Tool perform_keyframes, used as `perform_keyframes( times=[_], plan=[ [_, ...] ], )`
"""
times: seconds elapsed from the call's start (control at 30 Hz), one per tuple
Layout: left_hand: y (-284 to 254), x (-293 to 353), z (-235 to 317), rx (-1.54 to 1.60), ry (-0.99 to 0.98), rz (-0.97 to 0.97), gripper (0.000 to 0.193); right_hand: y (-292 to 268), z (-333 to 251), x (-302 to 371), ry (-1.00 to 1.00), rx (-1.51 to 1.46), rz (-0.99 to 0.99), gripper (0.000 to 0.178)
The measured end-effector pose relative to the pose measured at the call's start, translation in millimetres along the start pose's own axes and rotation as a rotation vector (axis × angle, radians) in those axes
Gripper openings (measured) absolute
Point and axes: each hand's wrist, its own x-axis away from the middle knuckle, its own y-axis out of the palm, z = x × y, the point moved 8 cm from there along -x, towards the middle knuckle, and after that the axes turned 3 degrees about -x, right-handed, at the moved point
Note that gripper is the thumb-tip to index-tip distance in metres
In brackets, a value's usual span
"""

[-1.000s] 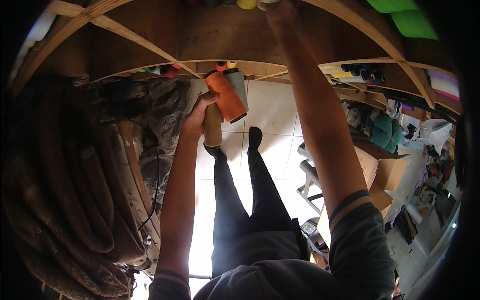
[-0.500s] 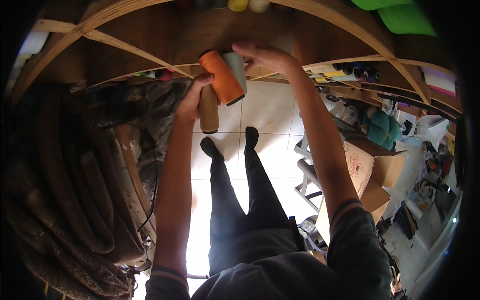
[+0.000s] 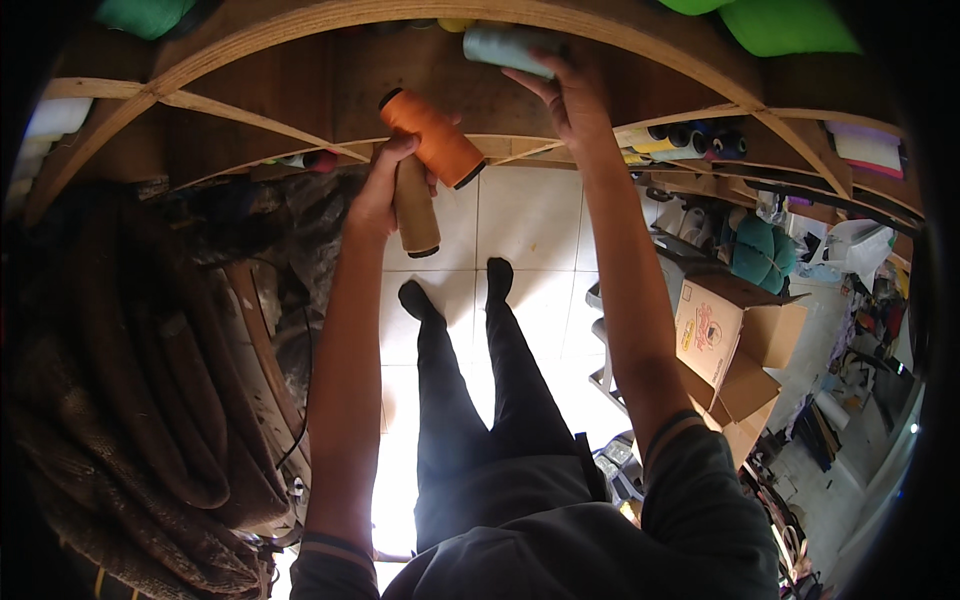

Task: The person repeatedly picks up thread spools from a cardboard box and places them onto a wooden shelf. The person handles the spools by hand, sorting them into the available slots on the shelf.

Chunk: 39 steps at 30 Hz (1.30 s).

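With orange spool (image 3: 434, 140) and tan spool (image 3: 416, 208) held crossed in the left hand (image 3: 376, 188), keep steady the pale-blue spool (image 3: 498, 46), gripped near one end by the right hand (image 3: 582, 104) at the wooden shelf (image 3: 270, 75).

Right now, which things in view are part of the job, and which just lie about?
In hand:
- orange spool, tan spool: left hand
- pale blue spool: right hand

Lying about:
- open cardboard box
- teal bundle
- brown fabric

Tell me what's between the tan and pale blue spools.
In the head view, the orange spool and wooden shelf lie between the tan spool and the pale blue spool.
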Motion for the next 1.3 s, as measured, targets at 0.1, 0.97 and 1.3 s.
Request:
perform_keyframes(
  times=[0.1,0.97,1.3],
  plan=[
    [-6,2,-2,0.041,0.007,0.02,0.064,6,20,8,0.189,-0.556,-0.01,0.035],
    [-18,10,-12,-0.012,-0.037,0.09,0.046,-11,-4,-27,-0.537,1.244,0.143,0.067],
    [-23,13,-20,-0.029,-0.044,0.125,0.043,-38,8,-69,-0.508,1.283,0.452,0.05]
  ],
)
